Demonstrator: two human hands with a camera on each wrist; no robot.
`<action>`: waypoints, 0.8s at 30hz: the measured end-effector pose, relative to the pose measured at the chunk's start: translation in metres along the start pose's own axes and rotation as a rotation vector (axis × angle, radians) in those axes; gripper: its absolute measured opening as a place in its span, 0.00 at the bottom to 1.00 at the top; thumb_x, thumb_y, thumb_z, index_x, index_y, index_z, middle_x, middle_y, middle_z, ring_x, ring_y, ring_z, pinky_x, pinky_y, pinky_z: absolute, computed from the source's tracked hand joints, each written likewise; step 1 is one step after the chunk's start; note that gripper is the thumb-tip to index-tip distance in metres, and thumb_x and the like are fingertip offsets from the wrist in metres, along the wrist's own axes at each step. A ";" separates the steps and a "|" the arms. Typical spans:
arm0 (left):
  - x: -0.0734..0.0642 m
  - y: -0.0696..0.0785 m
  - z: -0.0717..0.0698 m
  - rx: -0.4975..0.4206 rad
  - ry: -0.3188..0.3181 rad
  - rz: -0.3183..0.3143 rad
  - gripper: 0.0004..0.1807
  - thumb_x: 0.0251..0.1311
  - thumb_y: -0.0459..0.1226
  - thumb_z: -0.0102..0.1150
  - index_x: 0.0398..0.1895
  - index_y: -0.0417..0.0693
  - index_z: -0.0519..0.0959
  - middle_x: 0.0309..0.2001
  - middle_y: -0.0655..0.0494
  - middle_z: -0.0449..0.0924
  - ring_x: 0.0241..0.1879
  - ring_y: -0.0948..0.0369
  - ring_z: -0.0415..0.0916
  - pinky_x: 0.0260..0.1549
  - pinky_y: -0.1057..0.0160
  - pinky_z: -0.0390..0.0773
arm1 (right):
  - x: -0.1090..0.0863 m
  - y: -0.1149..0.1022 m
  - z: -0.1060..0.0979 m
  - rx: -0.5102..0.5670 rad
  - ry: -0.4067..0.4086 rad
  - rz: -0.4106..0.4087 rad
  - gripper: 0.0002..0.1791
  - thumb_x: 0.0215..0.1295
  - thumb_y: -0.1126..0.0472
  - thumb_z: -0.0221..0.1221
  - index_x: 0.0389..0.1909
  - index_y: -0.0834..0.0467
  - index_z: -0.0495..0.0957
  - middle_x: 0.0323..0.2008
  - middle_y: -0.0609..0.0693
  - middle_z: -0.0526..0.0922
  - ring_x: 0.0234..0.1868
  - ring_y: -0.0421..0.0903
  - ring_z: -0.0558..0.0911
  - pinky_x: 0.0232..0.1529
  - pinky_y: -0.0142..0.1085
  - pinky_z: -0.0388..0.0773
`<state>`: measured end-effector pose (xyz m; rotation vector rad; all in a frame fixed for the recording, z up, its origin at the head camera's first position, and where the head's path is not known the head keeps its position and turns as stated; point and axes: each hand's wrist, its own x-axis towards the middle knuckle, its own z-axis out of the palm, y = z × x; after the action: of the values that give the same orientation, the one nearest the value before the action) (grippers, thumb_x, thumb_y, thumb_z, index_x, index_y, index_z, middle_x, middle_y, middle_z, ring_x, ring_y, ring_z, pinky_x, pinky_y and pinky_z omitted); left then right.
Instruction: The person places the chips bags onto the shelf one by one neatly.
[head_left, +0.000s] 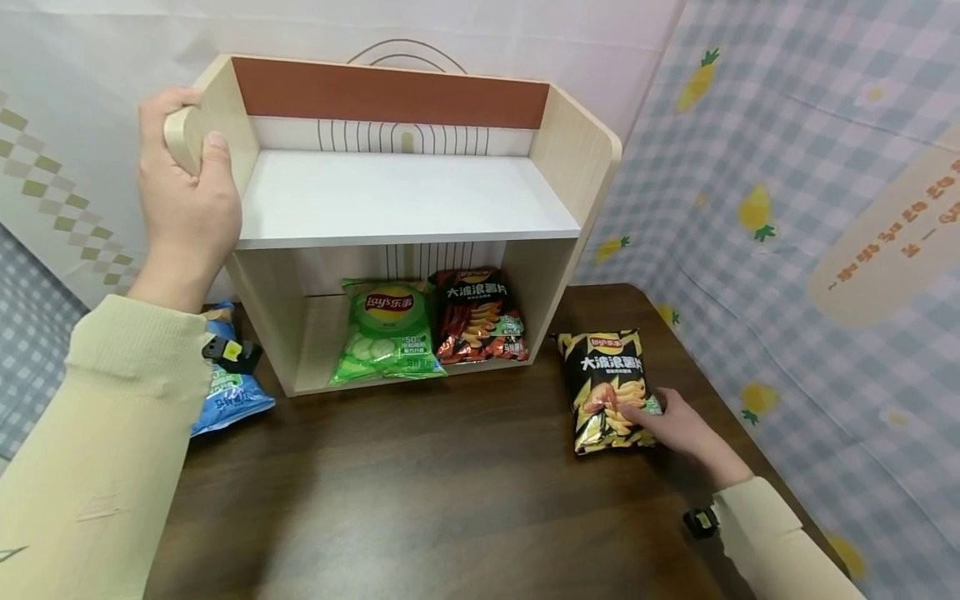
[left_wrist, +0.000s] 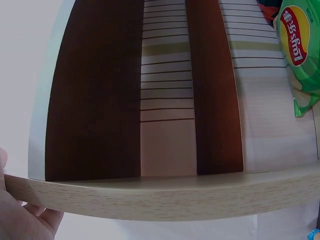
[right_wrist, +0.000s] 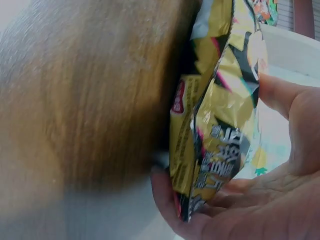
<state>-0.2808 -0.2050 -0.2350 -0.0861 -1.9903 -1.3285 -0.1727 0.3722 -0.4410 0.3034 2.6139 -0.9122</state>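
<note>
My left hand [head_left: 186, 179] grips the upper front corner of the left side panel of a small wooden shelf [head_left: 408, 196]. In the left wrist view, its fingers wrap the edge of that panel [left_wrist: 165, 200]. My right hand [head_left: 678, 429] holds a black-and-gold bag of potato chips [head_left: 609, 387] by its right side, thumb on the front. The right wrist view has this chip bag [right_wrist: 225, 125] on edge between thumb and fingers. On the shelf's lower level, a green Lay's chip bag [head_left: 390, 329] leans beside a dark red chip bag [head_left: 477, 317].
A blue chip bag [head_left: 232, 396] lies left of the shelf, partly behind my left forearm. The dark wooden table [head_left: 420, 492] extends in front. A checked cloth [head_left: 757, 275] hangs along the right side, and a white patterned cloth [head_left: 97, 50] hangs behind.
</note>
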 end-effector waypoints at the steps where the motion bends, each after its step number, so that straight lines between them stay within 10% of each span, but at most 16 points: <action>1: 0.000 0.000 0.000 0.000 0.000 0.000 0.20 0.70 0.39 0.42 0.61 0.70 0.66 0.58 0.57 0.68 0.54 0.62 0.69 0.48 0.64 0.71 | 0.001 0.001 0.000 0.006 -0.006 0.006 0.64 0.59 0.28 0.53 0.71 0.74 0.35 0.68 0.79 0.45 0.65 0.74 0.55 0.57 0.62 0.64; 24: 0.001 -0.001 0.000 -0.018 0.006 0.004 0.20 0.69 0.38 0.43 0.61 0.70 0.66 0.57 0.56 0.69 0.53 0.62 0.70 0.47 0.64 0.70 | 0.006 0.006 0.007 0.189 -0.090 0.113 0.65 0.57 0.27 0.55 0.69 0.76 0.36 0.64 0.75 0.51 0.56 0.63 0.66 0.37 0.44 0.78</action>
<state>-0.2818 -0.2057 -0.2356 -0.0941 -1.9724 -1.3433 -0.1749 0.3729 -0.4521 0.4430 2.4063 -1.1088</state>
